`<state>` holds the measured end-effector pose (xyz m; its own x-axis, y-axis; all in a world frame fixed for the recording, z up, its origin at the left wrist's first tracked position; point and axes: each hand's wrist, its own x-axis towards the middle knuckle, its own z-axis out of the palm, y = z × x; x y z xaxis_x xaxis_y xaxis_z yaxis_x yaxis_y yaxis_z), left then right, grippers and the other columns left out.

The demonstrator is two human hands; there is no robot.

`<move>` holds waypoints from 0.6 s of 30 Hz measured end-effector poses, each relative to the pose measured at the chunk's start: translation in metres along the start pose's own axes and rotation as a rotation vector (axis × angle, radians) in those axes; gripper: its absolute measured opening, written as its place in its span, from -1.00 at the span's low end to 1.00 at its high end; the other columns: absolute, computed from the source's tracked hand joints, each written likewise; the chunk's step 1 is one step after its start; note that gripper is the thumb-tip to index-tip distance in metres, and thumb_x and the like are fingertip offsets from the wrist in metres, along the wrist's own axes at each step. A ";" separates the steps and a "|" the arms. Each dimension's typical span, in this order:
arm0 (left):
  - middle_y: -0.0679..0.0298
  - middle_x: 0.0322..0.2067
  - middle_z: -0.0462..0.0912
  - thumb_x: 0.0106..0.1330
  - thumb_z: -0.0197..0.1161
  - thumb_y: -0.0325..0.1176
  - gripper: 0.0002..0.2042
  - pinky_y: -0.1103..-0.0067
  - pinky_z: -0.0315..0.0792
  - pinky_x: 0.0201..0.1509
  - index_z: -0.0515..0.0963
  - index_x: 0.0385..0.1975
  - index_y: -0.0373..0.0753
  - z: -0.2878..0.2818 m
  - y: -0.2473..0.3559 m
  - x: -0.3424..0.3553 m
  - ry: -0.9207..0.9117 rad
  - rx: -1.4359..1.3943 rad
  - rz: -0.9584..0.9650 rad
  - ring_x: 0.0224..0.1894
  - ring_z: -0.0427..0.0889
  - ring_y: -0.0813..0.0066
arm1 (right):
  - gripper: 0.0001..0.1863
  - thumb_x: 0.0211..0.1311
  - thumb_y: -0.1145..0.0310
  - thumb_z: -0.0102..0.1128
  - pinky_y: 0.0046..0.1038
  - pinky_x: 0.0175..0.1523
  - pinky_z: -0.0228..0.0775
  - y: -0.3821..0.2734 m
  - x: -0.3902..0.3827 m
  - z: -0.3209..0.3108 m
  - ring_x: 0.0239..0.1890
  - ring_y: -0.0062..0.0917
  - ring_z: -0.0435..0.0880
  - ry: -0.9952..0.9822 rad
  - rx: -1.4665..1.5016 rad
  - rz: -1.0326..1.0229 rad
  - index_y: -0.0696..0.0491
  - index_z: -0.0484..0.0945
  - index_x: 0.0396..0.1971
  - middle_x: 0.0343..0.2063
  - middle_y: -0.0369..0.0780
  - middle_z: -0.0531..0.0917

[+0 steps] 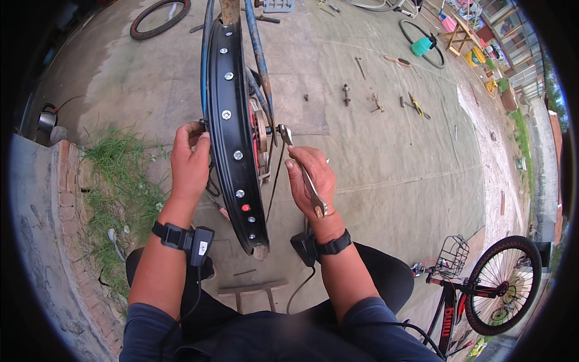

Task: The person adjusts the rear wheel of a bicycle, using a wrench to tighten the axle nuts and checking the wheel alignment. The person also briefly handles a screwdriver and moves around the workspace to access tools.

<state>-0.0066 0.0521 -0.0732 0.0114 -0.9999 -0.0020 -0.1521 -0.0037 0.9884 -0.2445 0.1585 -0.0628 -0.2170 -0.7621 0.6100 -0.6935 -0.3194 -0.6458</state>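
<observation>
A bare black wheel rim without a tyre stands upright before me, between the rusty blue tubes of a bicycle frame. On its right side show a hub with red parts and a protruding axle end. My right hand is closed on a metal wrench, whose upper jaw sits at the axle end. At the rim's left side, my left hand has its thumb and fingers pinched near the axle's other end; what they grip is mostly hidden.
Pliers with yellow handles, bolts and other small parts lie on the green ground sheet to the right. A black-and-red bicycle is at the lower right. A loose tyre lies far left; grass borders a brick edge. Cables hang from both wrist straps.
</observation>
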 end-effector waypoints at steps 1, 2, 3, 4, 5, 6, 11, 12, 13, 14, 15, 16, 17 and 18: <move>0.13 -0.10 0.66 0.43 0.16 -0.39 -0.74 0.45 0.48 0.11 0.47 0.02 -0.39 0.000 0.001 0.000 0.002 0.000 -0.004 -0.05 0.63 0.40 | -0.67 0.15 0.47 0.41 -0.32 -0.22 0.58 -0.001 -0.002 0.000 -0.25 -0.22 0.71 -0.021 -0.038 -0.006 0.02 0.65 -0.05 -0.21 -0.14 0.69; 0.13 -0.10 0.66 0.43 0.16 -0.39 -0.74 0.45 0.48 0.11 0.47 0.02 -0.39 0.001 0.001 0.000 0.003 0.000 -0.006 -0.05 0.63 0.39 | -0.64 0.13 0.48 0.41 -0.31 -0.22 0.58 -0.003 -0.004 0.000 -0.25 -0.21 0.71 -0.043 -0.078 -0.012 0.01 0.64 -0.03 -0.19 -0.15 0.69; 0.13 -0.10 0.66 0.43 0.16 -0.39 -0.74 0.45 0.48 0.11 0.47 0.02 -0.39 0.001 0.001 -0.001 0.004 0.001 -0.009 -0.05 0.63 0.39 | -0.59 0.11 0.47 0.41 -0.30 -0.18 0.58 -0.003 -0.009 0.001 -0.20 -0.22 0.70 -0.071 -0.096 0.002 -0.03 0.63 0.01 -0.14 -0.18 0.67; 0.13 -0.11 0.66 0.43 0.15 -0.39 -0.74 0.45 0.48 0.11 0.47 0.02 -0.39 0.000 0.000 -0.001 0.004 0.003 -0.008 -0.05 0.63 0.39 | -0.59 0.11 0.47 0.41 -0.30 -0.17 0.58 -0.002 -0.013 0.004 -0.18 -0.22 0.69 -0.069 -0.103 0.006 -0.03 0.63 0.02 -0.13 -0.18 0.67; 0.13 -0.11 0.66 0.43 0.15 -0.39 -0.74 0.45 0.48 0.11 0.47 0.02 -0.39 0.000 0.000 -0.001 0.003 -0.002 -0.006 -0.05 0.63 0.39 | -0.58 0.12 0.46 0.41 -0.30 -0.15 0.58 -0.002 -0.015 0.006 -0.16 -0.23 0.69 -0.066 -0.109 0.010 -0.03 0.62 0.02 -0.12 -0.18 0.66; 0.13 -0.11 0.66 0.44 0.15 -0.39 -0.74 0.46 0.48 0.11 0.47 0.02 -0.39 0.001 0.001 0.000 0.002 -0.007 -0.005 -0.05 0.63 0.39 | -0.58 0.13 0.45 0.41 -0.30 -0.14 0.57 -0.001 -0.016 0.007 -0.15 -0.23 0.69 -0.062 -0.115 0.014 -0.04 0.62 0.03 -0.11 -0.18 0.66; 0.12 -0.12 0.67 0.44 0.16 -0.40 -0.75 0.46 0.48 0.09 0.47 0.01 -0.38 -0.003 0.004 -0.004 0.017 -0.011 0.024 -0.06 0.64 0.38 | -0.73 0.24 0.33 0.33 -0.27 -0.16 0.55 -0.008 0.006 0.006 -0.16 -0.20 0.69 -0.151 -0.142 0.046 -0.03 0.63 -0.06 -0.14 -0.17 0.67; 0.12 -0.12 0.67 0.44 0.17 -0.40 -0.75 0.46 0.48 0.09 0.48 0.01 -0.38 -0.001 0.002 -0.003 0.015 -0.015 0.026 -0.06 0.64 0.38 | -0.77 0.28 0.28 0.30 -0.27 -0.19 0.55 -0.012 0.019 -0.001 -0.19 -0.19 0.70 -0.209 -0.173 0.072 -0.03 0.64 -0.10 -0.17 -0.16 0.67; 0.12 -0.12 0.67 0.43 0.17 -0.40 -0.75 0.46 0.49 0.08 0.48 0.01 -0.38 0.000 0.000 -0.002 0.013 -0.027 0.021 -0.06 0.64 0.38 | -0.79 0.32 0.23 0.27 -0.26 -0.21 0.54 -0.015 0.032 -0.006 -0.22 -0.18 0.70 -0.267 -0.202 0.098 -0.02 0.65 -0.13 -0.20 -0.15 0.68; 0.12 -0.13 0.67 0.44 0.18 -0.39 -0.75 0.46 0.49 0.08 0.48 0.01 -0.38 0.002 -0.001 -0.001 0.013 -0.030 0.026 -0.07 0.64 0.39 | -0.80 0.36 0.21 0.24 -0.26 -0.25 0.53 -0.017 0.047 -0.010 -0.28 -0.18 0.70 -0.273 -0.213 0.062 0.01 0.64 -0.20 -0.28 -0.13 0.68; 0.12 -0.13 0.68 0.44 0.19 -0.38 -0.74 0.47 0.49 0.07 0.47 0.01 -0.39 0.002 -0.001 -0.001 0.015 -0.030 0.032 -0.07 0.64 0.39 | -0.78 0.40 0.19 0.21 -0.27 -0.28 0.51 -0.018 0.063 -0.012 -0.34 -0.17 0.69 -0.280 -0.220 0.026 0.04 0.64 -0.27 -0.37 -0.11 0.67; 0.12 -0.14 0.68 0.44 0.19 -0.37 -0.73 0.47 0.49 0.07 0.47 0.01 -0.39 0.002 -0.001 -0.001 0.018 -0.031 0.038 -0.08 0.64 0.40 | -0.73 0.44 0.17 0.18 -0.27 -0.32 0.50 -0.016 0.078 -0.012 -0.40 -0.17 0.69 -0.287 -0.227 -0.010 0.07 0.63 -0.33 -0.46 -0.09 0.67; 0.13 -0.13 0.68 0.44 0.19 -0.36 -0.73 0.48 0.49 0.07 0.47 0.02 -0.39 0.001 -0.001 -0.001 0.018 -0.026 0.045 -0.08 0.64 0.40 | -0.66 0.45 0.11 0.15 -0.29 -0.36 0.48 -0.009 0.092 -0.008 -0.46 -0.20 0.67 -0.329 -0.205 0.043 0.09 0.63 -0.37 -0.52 -0.10 0.64; 0.13 -0.13 0.68 0.44 0.19 -0.36 -0.72 0.48 0.49 0.07 0.47 0.02 -0.40 0.001 -0.001 -0.001 0.016 -0.025 0.053 -0.08 0.64 0.41 | -0.60 0.47 0.06 0.12 -0.30 -0.39 0.46 -0.001 0.108 -0.004 -0.52 -0.24 0.66 -0.370 -0.188 0.097 0.10 0.62 -0.40 -0.58 -0.11 0.62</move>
<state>-0.0070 0.0533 -0.0743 0.0199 -0.9984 0.0531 -0.1282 0.0501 0.9905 -0.2704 0.0787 0.0061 -0.0501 -0.9452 0.3227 -0.8026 -0.1542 -0.5762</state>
